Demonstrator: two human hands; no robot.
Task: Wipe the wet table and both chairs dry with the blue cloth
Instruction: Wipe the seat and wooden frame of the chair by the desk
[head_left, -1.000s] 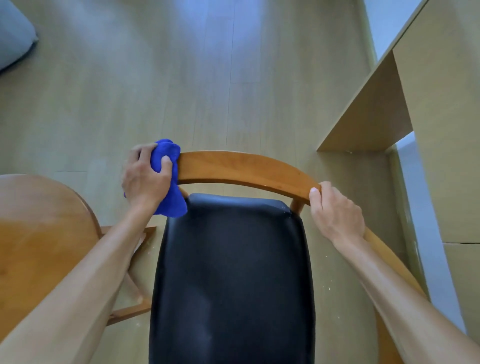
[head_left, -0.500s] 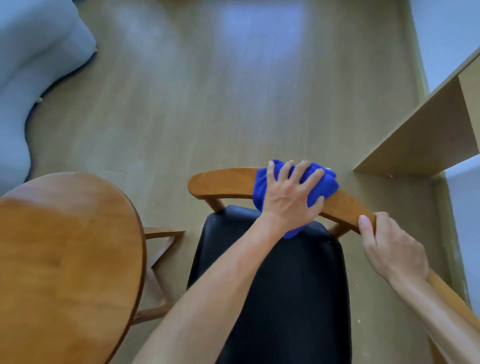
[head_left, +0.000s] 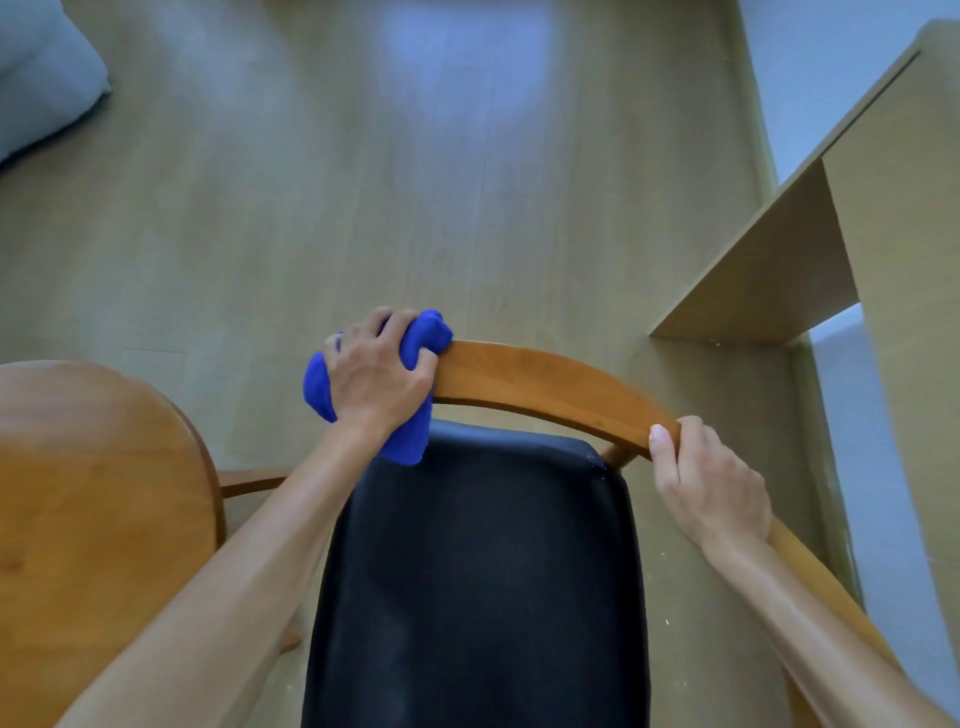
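Note:
A wooden chair with a curved backrest rail and a black padded seat stands right below me. My left hand is closed around the bunched blue cloth, pressing it over the left end of the rail. My right hand grips the rail at its right side, thumb on top. The round wooden table sits at the lower left, next to the chair. No second chair is in view.
Pale wood floor stretches ahead. A light wooden desk or cabinet stands at the right against a white wall. A grey cushioned piece shows at the top left corner.
My left hand slid the cloth right to the rail's middle, then back to its left end. My right hand kept its grip on the rail.

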